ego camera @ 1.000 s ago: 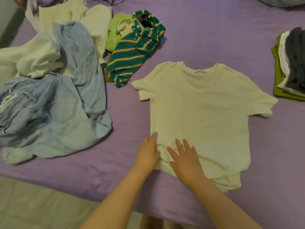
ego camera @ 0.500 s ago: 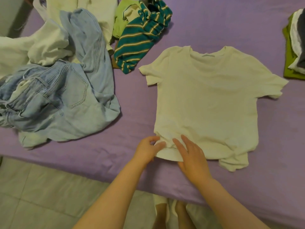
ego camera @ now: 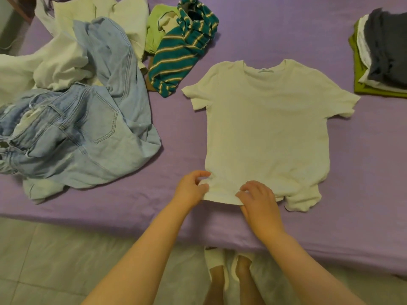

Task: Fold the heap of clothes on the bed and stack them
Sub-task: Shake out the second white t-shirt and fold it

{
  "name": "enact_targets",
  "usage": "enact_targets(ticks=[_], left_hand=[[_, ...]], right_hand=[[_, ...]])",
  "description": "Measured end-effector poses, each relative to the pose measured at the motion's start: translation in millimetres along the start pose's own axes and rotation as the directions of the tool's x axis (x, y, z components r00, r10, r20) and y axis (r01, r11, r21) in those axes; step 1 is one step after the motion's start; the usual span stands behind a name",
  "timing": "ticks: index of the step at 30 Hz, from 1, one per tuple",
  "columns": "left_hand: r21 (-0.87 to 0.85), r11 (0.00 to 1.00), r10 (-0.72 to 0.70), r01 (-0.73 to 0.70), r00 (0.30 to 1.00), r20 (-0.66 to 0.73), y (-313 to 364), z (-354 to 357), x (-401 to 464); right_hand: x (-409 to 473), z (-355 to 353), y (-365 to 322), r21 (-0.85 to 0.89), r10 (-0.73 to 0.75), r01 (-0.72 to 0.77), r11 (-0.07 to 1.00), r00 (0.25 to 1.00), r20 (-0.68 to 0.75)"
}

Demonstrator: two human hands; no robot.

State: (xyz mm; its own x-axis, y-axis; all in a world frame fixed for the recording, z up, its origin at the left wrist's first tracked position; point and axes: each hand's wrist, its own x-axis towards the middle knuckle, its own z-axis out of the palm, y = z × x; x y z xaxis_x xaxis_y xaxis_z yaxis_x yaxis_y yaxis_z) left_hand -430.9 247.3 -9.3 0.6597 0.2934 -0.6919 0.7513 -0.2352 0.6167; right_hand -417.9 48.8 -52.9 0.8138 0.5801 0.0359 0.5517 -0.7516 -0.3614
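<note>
Denim: pale blue jeans [ego camera: 72,137] lie crumpled at the left of the purple bed [ego camera: 363,194], part of the unfolded heap.
Heap behind: cream garments [ego camera: 61,62], a lime piece [ego camera: 155,29] and a teal striped top [ego camera: 176,56] wait further back.
T-shirt: the white T-shirt [ego camera: 266,124] lies flat at the middle, neck away from the person, its hem at the near edge of the bed.
Left hand: the left hand [ego camera: 191,188] pinches the hem's left corner between thumb and curled fingers.
Right hand: the right hand [ego camera: 257,197] grips the hem near its middle, fingers curled into the cloth.
Stack: folded clothes [ego camera: 383,53] sit at the far right, dark piece on top.
Doing it well: the hem's right corner [ego camera: 304,199] is bunched; it likely needs pulling square before any fold, or the crease will run crooked.
Hard to tell: the stack is cut off by the frame; how many garments lie in the heap cannot be counted.
</note>
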Motion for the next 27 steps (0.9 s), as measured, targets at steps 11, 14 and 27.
enact_targets(ticks=[11, 14, 27], left_hand=[[0.816, 0.570, -0.073, -0.097, 0.983, 0.167, -23, 10, -13], [0.905, 0.416, 0.049, -0.085, 0.996, 0.071, -19, 16, -7], [0.657, 0.280, 0.534, -0.700, 0.682, 0.500, -8, 149, -12]], right_hand=[[-16, -1, -22, -0.135, 0.203, -0.157, 0.978, 0.850, 0.485], [-25, 8, -18, -0.031, 0.108, -0.108, 0.994, 0.840, 0.531], [-63, -29, 99, 0.125, 0.736, -0.750, 0.649, 0.661, 0.149]])
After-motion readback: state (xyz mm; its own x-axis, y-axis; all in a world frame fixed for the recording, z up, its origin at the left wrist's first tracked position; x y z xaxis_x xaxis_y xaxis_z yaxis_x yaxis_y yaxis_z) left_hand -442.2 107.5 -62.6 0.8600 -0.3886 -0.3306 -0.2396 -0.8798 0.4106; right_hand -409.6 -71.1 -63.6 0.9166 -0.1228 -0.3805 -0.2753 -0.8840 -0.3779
